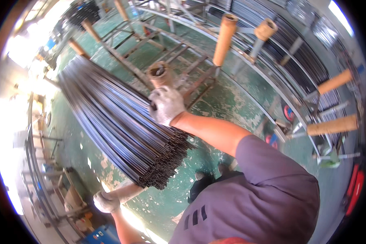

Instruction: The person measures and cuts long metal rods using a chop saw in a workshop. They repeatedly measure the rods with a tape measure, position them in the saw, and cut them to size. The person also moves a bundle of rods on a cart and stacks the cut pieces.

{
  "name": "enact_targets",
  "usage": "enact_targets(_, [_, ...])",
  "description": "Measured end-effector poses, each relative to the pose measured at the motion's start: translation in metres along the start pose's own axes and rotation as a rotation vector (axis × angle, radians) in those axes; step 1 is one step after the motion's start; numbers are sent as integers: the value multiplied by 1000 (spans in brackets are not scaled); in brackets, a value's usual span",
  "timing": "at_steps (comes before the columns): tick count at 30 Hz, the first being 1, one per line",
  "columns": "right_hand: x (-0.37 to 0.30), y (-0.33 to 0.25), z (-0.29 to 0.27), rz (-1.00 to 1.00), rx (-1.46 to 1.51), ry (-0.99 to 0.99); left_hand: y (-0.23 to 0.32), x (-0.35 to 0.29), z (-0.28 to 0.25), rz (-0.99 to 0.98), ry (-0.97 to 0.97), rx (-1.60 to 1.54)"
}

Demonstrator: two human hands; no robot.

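Note:
A long bundle of thin dark metal tubes [122, 126] lies slantwise, its cut ends bunched at the near right. My right hand [166, 106], in a whitish glove, presses against the bundle's right edge with curled fingers. It is just below an upright post sleeved in a cardboard tube [158, 73]; what its fingers close on is hidden. At the lower left, my gloved left hand [106, 202] is closed around the outer end of another pale cardboard tube [129, 192], beside the bundle's near end.
A metal frame rack [183, 57] stands beyond the bundle. More cardboard-sleeved posts [225, 40] rise from the rack at right, which holds further dark tubes [301, 53]. The green floor [236, 101] is worn and flaking. A blue box [103, 236] is at lower left.

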State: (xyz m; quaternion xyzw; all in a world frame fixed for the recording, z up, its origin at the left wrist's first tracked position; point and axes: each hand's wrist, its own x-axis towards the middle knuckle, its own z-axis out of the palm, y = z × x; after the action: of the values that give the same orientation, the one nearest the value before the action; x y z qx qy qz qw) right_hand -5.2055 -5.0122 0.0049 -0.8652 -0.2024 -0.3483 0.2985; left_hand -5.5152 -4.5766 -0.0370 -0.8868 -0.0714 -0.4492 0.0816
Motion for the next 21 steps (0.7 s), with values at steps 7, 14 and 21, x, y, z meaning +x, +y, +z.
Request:
enact_targets(7, [-10,3,0,112,-19,-157,-13,-29,-8,-201,-310,144])
enact_targets(14, [2,5,-39,73,-86,-500,22,-17,-25,-544,-463,299])
enact_targets(21, [-6,16,-67,68,-76,-632,39,-8,-60,-626,-725,202])
